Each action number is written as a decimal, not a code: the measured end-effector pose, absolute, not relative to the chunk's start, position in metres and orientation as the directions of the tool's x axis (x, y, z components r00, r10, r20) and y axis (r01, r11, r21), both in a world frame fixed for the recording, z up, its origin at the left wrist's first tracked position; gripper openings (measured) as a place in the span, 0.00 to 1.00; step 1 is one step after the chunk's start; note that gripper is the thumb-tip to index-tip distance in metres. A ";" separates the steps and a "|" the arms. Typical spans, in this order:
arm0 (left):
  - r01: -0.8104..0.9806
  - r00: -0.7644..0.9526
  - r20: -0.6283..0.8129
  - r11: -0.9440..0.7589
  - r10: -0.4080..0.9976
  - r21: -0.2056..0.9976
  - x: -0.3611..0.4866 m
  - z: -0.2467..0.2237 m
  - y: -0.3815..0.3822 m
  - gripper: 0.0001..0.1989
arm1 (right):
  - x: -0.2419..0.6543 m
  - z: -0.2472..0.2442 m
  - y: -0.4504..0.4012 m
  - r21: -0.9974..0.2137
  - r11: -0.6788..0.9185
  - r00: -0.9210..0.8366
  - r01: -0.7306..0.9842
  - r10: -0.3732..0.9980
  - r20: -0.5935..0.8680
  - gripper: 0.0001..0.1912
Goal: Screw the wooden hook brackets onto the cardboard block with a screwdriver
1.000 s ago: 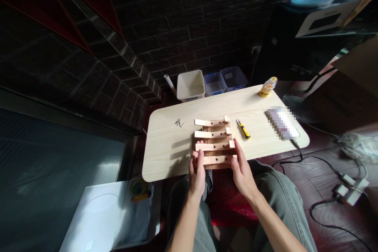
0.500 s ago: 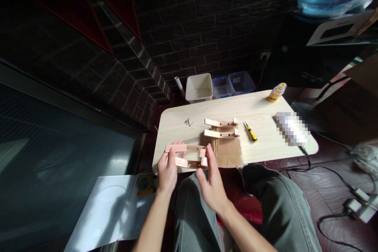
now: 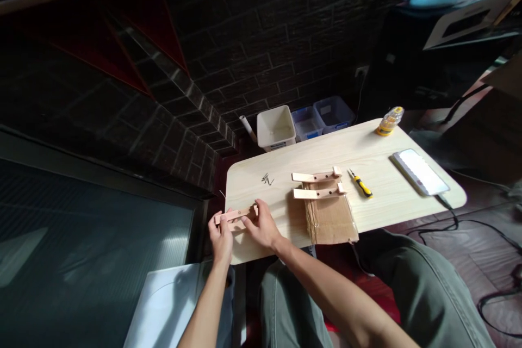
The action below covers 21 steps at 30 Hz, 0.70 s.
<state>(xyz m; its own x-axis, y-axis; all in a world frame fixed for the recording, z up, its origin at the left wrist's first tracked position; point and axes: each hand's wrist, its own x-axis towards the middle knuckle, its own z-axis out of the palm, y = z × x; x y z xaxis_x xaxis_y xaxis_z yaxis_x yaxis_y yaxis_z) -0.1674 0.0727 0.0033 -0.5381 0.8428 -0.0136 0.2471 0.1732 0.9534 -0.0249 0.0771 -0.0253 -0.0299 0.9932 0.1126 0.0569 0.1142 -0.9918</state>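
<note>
Two pale wooden bars (image 3: 233, 215) with small holes lie side by side between my hands, over the table's front left corner. My left hand (image 3: 221, 242) closes on their left end, its thumb on the nearer side. At the other end, my right hand (image 3: 263, 228) grips them between thumb and fingers. The lower bar is partly hidden by my fingers. Two similar wooden bars (image 3: 317, 194) with raised end blocks rest across a folded piece of cardboard (image 3: 331, 223) to the right. Beyond my hands lies a small heap of dark screws (image 3: 267, 179).
On the light wooden table (image 3: 281, 166) a yellow-and-black screwdriver (image 3: 360, 183) lies right of the cardboard. Further right are a phone-like device (image 3: 422, 172) with a cable and a clear-and-yellow bottle (image 3: 390, 121). A white bin (image 3: 276, 128) and blue tubs (image 3: 332, 114) stand behind.
Both hands have moved left with the wooden bars toward the table's left corner. My right hand, flatter against their end before, now wraps round it. The view has shifted.
</note>
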 end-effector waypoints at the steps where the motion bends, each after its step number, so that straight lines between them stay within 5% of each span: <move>1: 0.273 -0.557 -0.007 0.191 0.830 0.943 -0.169 0.000 0.073 0.18 | -0.026 -0.028 0.081 -0.989 0.128 -0.032 0.067 0.991 0.126 0.37; 5: 0.368 -0.634 0.022 0.277 0.773 0.888 -0.174 -0.011 0.074 0.17 | -0.025 -0.033 0.086 -0.979 0.163 -0.031 0.121 0.987 0.160 0.28; 16: 0.419 -0.646 0.035 0.315 0.763 0.852 -0.172 -0.001 0.062 0.21 | 0.024 0.003 0.060 -0.973 0.151 -0.147 0.177 0.981 0.126 0.39; 21: 0.416 -0.622 0.149 0.164 0.768 0.895 -0.139 0.023 0.029 0.28 | 0.098 0.060 -0.008 -0.972 0.196 -0.240 0.133 0.958 0.160 0.23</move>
<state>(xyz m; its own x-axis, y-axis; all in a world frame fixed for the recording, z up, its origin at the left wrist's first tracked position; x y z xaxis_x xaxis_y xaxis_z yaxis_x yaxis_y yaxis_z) -0.1388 0.0290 0.0229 -0.6225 0.7684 0.1488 0.4157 0.1635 0.8947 0.0984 -0.0084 0.0603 -0.2397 0.9576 0.1600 0.1334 0.1957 -0.9716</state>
